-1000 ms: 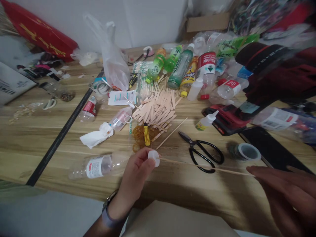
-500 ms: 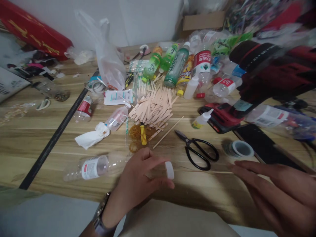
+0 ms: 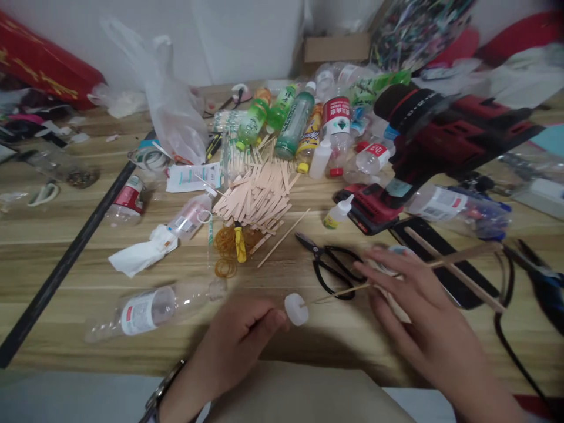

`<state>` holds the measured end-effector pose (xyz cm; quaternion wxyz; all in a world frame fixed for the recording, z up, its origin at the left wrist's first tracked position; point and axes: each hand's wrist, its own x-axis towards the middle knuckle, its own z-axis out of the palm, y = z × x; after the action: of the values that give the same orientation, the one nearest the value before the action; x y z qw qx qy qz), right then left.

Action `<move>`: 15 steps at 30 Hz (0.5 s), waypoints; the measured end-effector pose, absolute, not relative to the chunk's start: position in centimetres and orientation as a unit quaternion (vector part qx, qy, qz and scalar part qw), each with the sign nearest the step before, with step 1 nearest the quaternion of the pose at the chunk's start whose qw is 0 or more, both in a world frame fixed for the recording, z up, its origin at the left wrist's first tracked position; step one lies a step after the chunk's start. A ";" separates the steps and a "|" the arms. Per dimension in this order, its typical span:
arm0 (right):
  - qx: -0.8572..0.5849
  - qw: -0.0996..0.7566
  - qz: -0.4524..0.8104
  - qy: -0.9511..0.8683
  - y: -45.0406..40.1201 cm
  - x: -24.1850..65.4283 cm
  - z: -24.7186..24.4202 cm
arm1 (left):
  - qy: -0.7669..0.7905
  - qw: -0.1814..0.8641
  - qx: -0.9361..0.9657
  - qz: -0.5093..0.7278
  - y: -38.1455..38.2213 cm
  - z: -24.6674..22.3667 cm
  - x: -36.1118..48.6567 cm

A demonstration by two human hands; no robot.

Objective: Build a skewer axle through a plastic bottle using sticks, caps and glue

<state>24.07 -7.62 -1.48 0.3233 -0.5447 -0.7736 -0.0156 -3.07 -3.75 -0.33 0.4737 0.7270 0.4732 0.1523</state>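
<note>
Between the fingertips of my left hand (image 3: 244,338) is a small white bottle cap (image 3: 296,311), its round face turned to the right. My right hand (image 3: 427,329) pinches a thin wooden skewer (image 3: 330,296). The skewer's tip meets the middle of the cap; whether it goes through, I cannot tell. Beyond my right hand, crossed flat wooden sticks (image 3: 467,255) appear at the skewer's other end, the joint partly hidden by my fingers. Black-handled scissors (image 3: 315,250) lie just behind my right fingertips. A clear plastic bottle (image 3: 141,311) lies on its side left of my left hand.
Behind the hands are a pile of craft sticks (image 3: 259,194), rubber bands (image 3: 225,267) and a small glue bottle (image 3: 338,212). A red-and-black cordless drill (image 3: 409,141) stands at the right, near a dark phone (image 3: 423,229). Several drink bottles (image 3: 295,123) lie at the back.
My right hand has moved left, bringing the skewer and crossed sticks into view and the skewer's tip to the cap. The cap has turned to face right. The view has shifted right.
</note>
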 end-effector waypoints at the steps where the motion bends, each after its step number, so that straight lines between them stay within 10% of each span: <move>1: -0.578 0.336 -0.037 -0.743 -8.2 23.9 -1.3 | 0.487 0.480 0.713 0.157 -4.0 -0.5 -2.9; 15: -0.501 0.459 0.619 -0.393 -6.2 16.4 -2.8 | 0.484 0.520 0.676 0.197 -4.8 -1.5 0.2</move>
<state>16.38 -6.21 -2.83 0.4589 -0.5013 -0.3934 0.6191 0.17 -4.78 -1.45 0.5205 0.6757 0.4835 0.1970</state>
